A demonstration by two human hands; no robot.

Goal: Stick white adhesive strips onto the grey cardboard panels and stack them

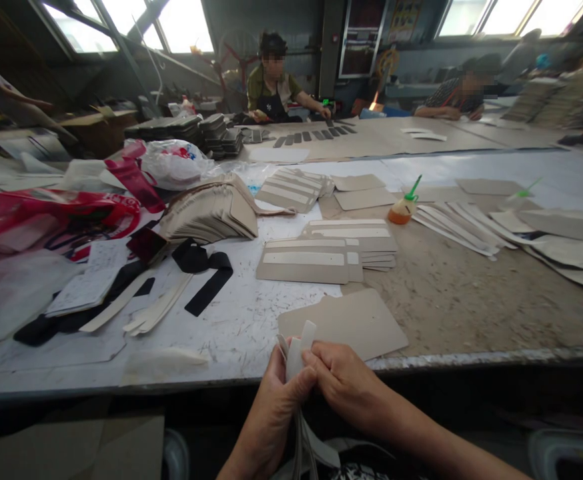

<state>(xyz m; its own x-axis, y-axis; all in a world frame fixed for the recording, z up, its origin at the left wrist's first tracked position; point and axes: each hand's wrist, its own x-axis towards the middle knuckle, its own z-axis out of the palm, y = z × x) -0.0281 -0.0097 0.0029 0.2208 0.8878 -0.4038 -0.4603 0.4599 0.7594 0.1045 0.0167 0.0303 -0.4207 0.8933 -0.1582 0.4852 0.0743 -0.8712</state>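
At lower centre, left hand (271,397) and right hand (344,380) pinch tight on strips (299,353) (held upright, seemingly to separate them) below a card (344,323) on the table (461,313).

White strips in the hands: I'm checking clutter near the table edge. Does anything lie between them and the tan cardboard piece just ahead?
Nothing visible does. The left hand and right hand pinch the bundle of thin white strips at the table edge; the flat tan cardboard piece lies beyond it, with no object between.
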